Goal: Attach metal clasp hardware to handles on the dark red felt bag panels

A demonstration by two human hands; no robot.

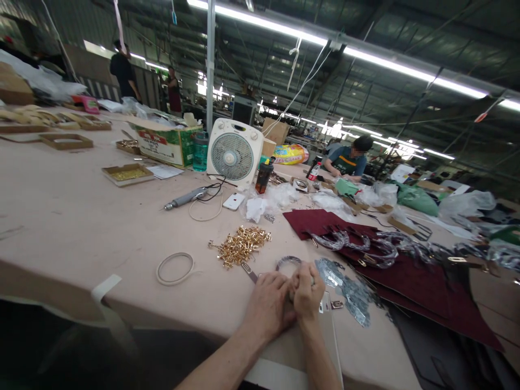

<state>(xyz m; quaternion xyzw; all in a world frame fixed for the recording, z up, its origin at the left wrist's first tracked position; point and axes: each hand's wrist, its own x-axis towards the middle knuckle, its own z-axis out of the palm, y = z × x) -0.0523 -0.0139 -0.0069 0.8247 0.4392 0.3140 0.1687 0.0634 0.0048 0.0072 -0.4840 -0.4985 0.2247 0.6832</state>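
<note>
My left hand (pixel 270 300) lies bent over the work at the front edge of the table, its fingers pressed together. A dark strap end with a gold metal fitting (pixel 247 269) comes out beyond its fingertips. My right hand (pixel 307 287) is closed against it, curled round something small that its fingers mostly hide. Behind both hands rises the loop of a dark, plastic-wrapped bag handle (pixel 287 260). Another brown tab with a metal fitting (pixel 336 304) lies right of my right hand. Under my wrists is a pale board (pixel 331 330).
Gold fasteners (pixel 244 244) are heaped ahead, with a tape roll (pixel 175 268) to their left. Flat grey metal plates (pixel 353 298) and maroon panels (pixel 410 281) with wrapped handles lie right. Farther back are an electric screwdriver (pixel 184 198), phone (pixel 234 201), fan (pixel 234 151) and a co-worker (pixel 349 160).
</note>
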